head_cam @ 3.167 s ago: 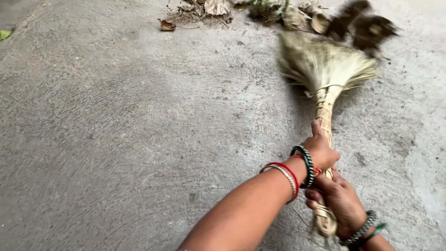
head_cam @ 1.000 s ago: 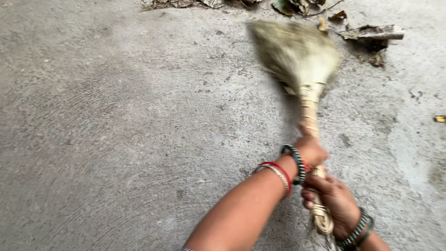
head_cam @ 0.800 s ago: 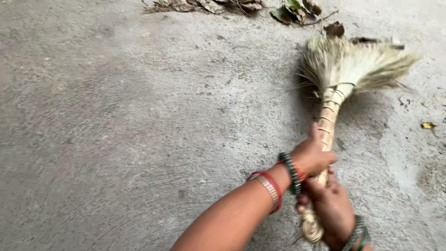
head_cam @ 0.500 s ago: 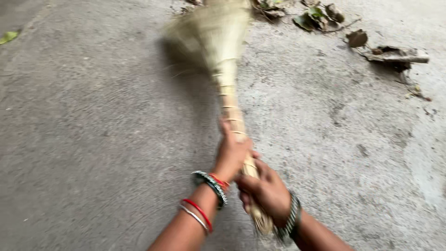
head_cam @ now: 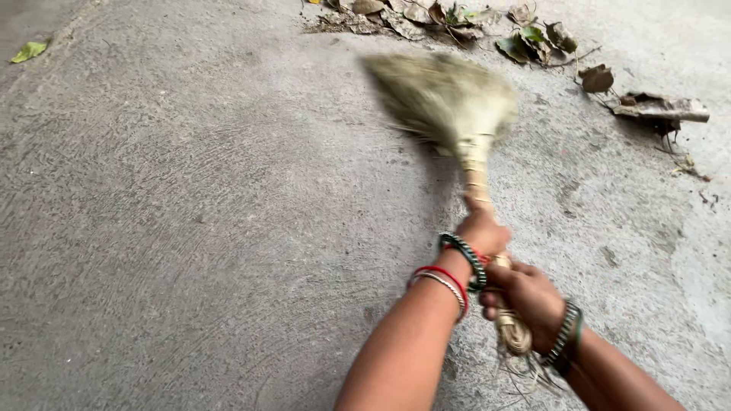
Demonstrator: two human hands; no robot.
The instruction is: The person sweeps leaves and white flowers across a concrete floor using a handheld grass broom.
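Both hands are wrapped around the bound handle of a straw broom [head_cam: 474, 164], the left hand [head_cam: 483, 230] higher up, the right hand [head_cam: 524, 295] near the butt end. The bristle head is blurred, apparently just above the concrete floor [head_cam: 190, 213], short of dry leaves [head_cam: 457, 19] and a bark scrap [head_cam: 661, 110].

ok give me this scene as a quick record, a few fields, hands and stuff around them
left hand: closed round the broom handle, nearer the bristles
right hand: closed round the handle near its end
broom: straw, bristles blurred, pointing away from the person
bangles: green, red and silver on the left wrist; dark green ones on the right wrist
dry leaves: strewn along the far edge, beyond the bristles
bark piece: far right, apart from the broom
ground: grey concrete
green leaf: alone, far left
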